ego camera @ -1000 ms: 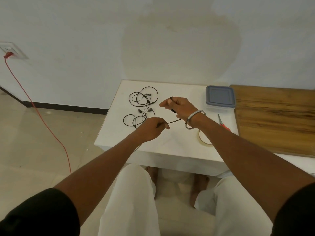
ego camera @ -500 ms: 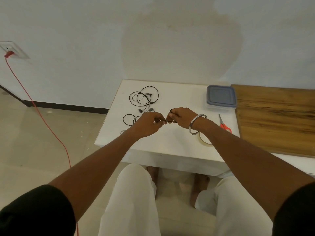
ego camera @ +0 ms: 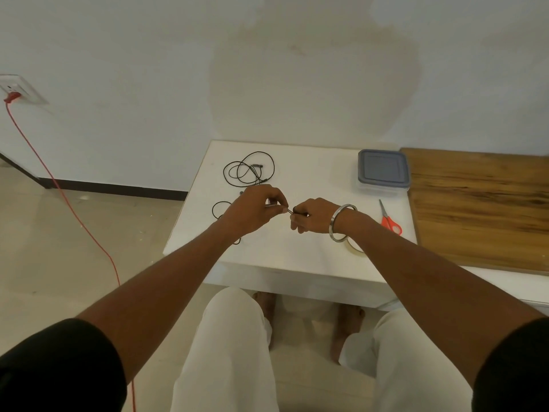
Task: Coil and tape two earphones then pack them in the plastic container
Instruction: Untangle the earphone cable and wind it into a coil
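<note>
A black earphone cable (ego camera: 289, 212) is pinched between the left hand (ego camera: 256, 210) and right hand (ego camera: 312, 217) above the white table (ego camera: 312, 257); the second earphone (ego camera: 249, 169) lies behind, the lidded plastic container (ego camera: 383, 171) far right.

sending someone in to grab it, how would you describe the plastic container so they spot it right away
Look at the low white table against the wall, at its far right corner beside the wooden board. The plastic container sits there, beyond the red-handled scissors. It is the only box on the table: clear, squarish, with a grey-blue lid on.
</note>
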`<state>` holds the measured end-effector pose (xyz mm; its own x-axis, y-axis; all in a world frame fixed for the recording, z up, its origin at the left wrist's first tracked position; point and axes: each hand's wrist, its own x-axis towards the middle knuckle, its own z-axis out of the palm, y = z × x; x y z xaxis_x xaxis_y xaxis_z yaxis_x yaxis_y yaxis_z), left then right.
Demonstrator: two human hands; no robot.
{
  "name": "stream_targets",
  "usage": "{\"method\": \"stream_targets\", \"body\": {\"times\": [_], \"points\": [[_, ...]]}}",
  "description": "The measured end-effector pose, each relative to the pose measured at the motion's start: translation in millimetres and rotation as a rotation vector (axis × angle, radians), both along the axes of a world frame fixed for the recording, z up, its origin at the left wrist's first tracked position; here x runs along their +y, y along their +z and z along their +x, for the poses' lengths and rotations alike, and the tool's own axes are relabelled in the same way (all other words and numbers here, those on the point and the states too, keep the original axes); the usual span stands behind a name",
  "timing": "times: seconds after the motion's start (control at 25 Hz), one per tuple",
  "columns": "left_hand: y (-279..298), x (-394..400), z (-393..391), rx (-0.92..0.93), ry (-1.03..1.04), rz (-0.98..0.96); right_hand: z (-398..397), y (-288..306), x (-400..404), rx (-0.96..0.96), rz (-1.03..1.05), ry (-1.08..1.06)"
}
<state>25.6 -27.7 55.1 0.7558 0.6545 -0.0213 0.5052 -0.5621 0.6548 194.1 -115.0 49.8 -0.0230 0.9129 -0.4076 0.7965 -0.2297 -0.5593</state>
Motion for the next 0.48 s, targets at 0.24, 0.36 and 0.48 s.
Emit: {"method": "stream_targets", "body": {"times": [0.24, 0.36, 0.48], "points": [[5.5, 2.2, -0.4, -0.097, -0.023, -0.062, -4.8, 0.7, -1.4, 0.040, -0.024, 0.035], [10.3, 0.1, -1.5, -0.134, -0.053, -0.089, -9.0, 4.9, -2.3, 0.108, -0.091, 0.036], [8.0, 3.9, -4.3, -0.132, -0.036, -0.082, -11.0, 15.1, -7.3, 0.406, -0.186, -0.074]]}}
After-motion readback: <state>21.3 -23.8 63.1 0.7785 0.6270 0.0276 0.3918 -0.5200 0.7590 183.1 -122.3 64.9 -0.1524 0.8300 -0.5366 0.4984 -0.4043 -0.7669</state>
